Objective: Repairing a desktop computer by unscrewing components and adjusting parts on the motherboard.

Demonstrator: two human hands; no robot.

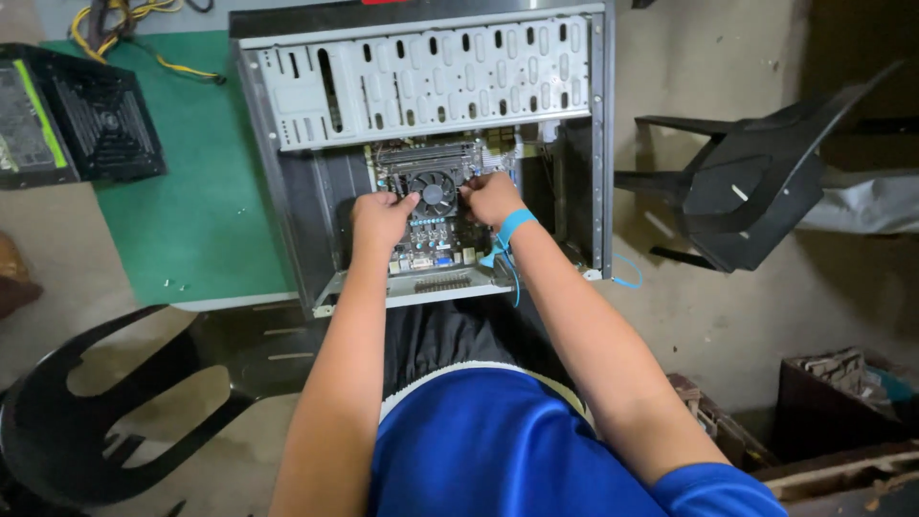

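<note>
1. An open computer case [287,182] lies on its side on a green mat [206,206], its open face turned up toward the camera.
2. Inside the case, near the middle, sits a circuit board [431,235] with a round black cooling fan [434,192] mounted on it.
3. The left hand [381,216] rests at the left edge of the fan, fingers curled and fingertips [410,198] touching the fan's rim; the grip is narrow, pinched against the fan.
4. The right hand [493,196] sits at the right edge of the fan, fingers bent inward and touching it. I cannot tell whether it grips the fan frame or only presses on it.
5. A light blue strap [515,225] circles the right wrist, and a thin blue cord [627,280] trails from it over the near edge of the case.
6. At the far side of the case, a pale metal drive cage [431,77] with many slots spans its width.
7. A black power supply box [72,120] sits far left, partly on the mat, with yellow and black wires [115,19] behind it.
8. A black plastic chair [747,182] lies tipped on the floor to the right; another black chair [115,421] stands near left.
9. The person wears a blue shirt [479,450].
</note>
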